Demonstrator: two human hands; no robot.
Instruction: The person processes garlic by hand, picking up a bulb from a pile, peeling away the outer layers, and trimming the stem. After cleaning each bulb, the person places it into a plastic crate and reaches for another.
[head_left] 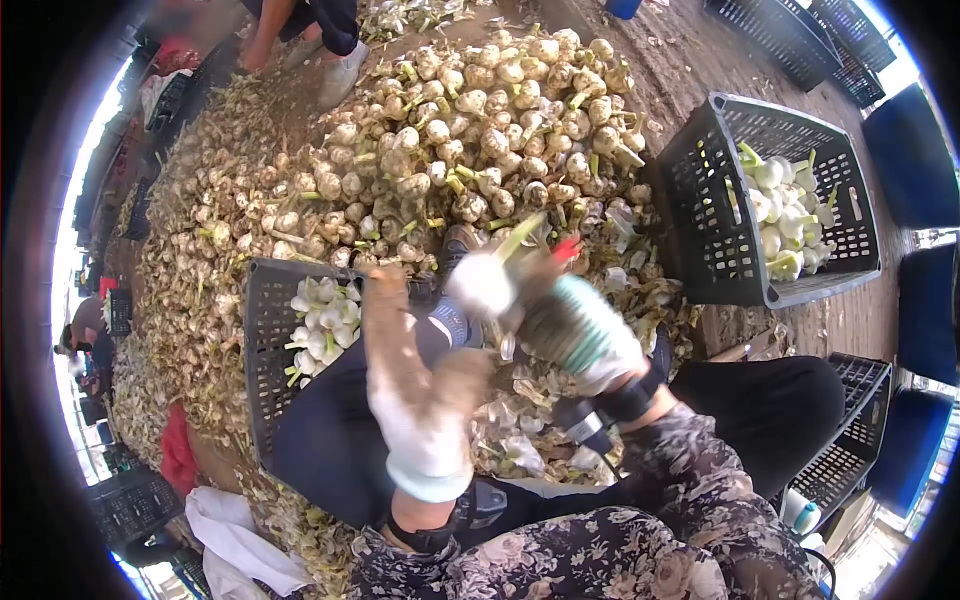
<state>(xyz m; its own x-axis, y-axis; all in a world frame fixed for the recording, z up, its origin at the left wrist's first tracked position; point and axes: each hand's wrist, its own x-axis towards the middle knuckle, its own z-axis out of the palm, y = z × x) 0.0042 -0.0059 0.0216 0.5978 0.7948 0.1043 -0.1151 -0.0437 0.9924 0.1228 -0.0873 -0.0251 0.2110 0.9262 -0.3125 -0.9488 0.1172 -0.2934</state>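
My left hand point(425, 400), in a soiled whitish glove, is stretched out beside the near-left black crate point(262, 350). Its fingers point away from me, with the thumb apart and nothing visible between them. Several peeled white garlic bulbs point(328, 320) lie in that crate. Ahead of my lap, my right hand point(575, 320) wears a dirty white-and-green glove and grips a pale garlic bulb point(482, 286) with a green stem. A small red object point(567, 249) shows at this hand; blur hides what it is. Motion smears both hands.
A large heap of unpeeled garlic point(490, 130) spreads ahead and left. Loose skins point(525, 440) cover the ground between my legs. Another black crate point(705, 200) with white bulbs stands right. Another person's shoe point(343, 75) is at the heap's far edge.
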